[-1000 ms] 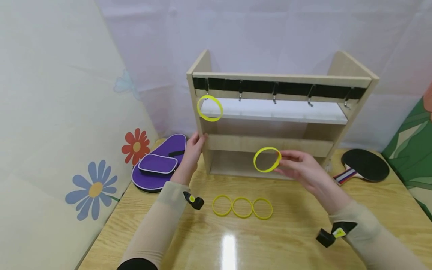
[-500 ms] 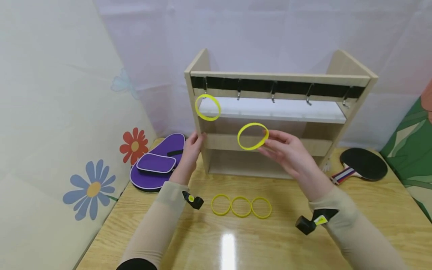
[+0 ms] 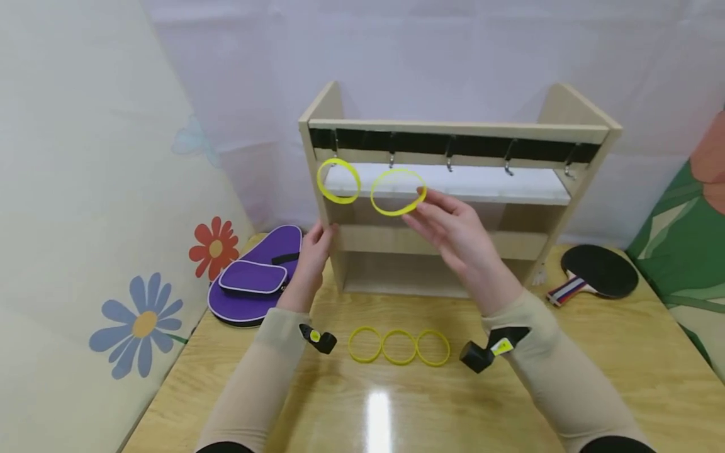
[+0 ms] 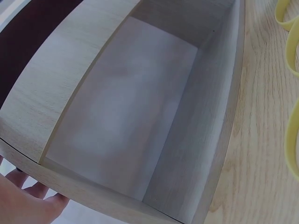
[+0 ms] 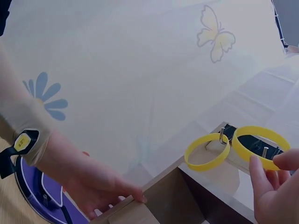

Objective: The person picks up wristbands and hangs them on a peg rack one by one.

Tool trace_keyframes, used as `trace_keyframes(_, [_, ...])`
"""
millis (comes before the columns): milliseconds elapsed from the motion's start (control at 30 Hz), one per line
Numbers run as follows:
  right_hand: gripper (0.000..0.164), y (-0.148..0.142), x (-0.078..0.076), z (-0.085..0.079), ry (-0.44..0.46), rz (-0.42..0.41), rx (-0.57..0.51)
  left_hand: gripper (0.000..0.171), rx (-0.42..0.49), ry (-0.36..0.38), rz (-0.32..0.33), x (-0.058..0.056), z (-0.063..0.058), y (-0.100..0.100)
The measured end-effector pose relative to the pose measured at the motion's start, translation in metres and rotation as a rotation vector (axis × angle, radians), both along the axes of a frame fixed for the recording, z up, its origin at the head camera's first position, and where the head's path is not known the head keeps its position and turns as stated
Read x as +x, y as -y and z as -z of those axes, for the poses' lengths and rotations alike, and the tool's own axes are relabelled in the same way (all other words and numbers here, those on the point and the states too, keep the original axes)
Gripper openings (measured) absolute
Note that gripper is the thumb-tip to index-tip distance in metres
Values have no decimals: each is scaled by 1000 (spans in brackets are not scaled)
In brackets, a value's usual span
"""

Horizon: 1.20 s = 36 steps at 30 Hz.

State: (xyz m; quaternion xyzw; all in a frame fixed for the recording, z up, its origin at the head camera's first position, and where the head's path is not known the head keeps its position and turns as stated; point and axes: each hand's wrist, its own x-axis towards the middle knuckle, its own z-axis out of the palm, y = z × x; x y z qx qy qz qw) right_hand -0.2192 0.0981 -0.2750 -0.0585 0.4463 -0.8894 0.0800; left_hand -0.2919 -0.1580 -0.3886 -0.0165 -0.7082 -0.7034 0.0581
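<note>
Nearer a free hook [image 3: 391, 160], a ring [image 3: 391, 214] is lifted, pinched by the right hand [image 3: 457, 236], the shelf [image 3: 391, 240] gripped by the left hand [image 3: 312, 257].

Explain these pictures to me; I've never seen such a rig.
There is no robot: the left grip and right grip are a person's bare hands. The head view looks down from a camera on the person's head; the wrist views come from a small camera on each wrist. On the wooden table lie three yellow rings in a row, with a purple case to the left and a black paddle to the right. Behind them stands a wooden shelf with hooks. The left grip holds the shelf's left side. The right grip pinches a fourth ring near the second hook from the left. A fifth ring hangs from the leftmost hook.
</note>
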Motion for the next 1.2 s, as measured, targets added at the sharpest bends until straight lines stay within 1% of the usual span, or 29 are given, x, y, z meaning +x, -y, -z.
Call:
trace_keyframes(133, [48, 9, -6, -3, 12, 28, -42, 46, -8, -1, -11, 2, 0, 2])
trace_keyframes(200, [48, 12, -8, -4, 22, 42, -67, 46, -4, 2, -12, 2, 0, 2])
trace_keyframes(267, [45, 15, -11, -4, 22, 56, -76, 47, 2, 4, -11, 2, 1, 3])
trace_keyframes(400, [28, 18, -15, -3, 40, 79, -108, 47, 10, 2, -8, 1, 1, 3])
trace_keyframes(467, [22, 18, -16, -3, 54, 87, -124, 47, 12, -3, -6, 1, 2, 3])
trace_keyframes(733, [25, 17, -20, 1, 104, 116, -145, 45, 4, -13, -2, 0, 1, 1])
trace_keyframes(967, [24, 15, -19, 4, 112, 134, -101, 45, 2, -3, -4, -1, 1, -2])
trace_keyframes(1200, [23, 16, -20, 7, 109, 116, -54, 46, 7, -14, 8, 0, 1, -1])
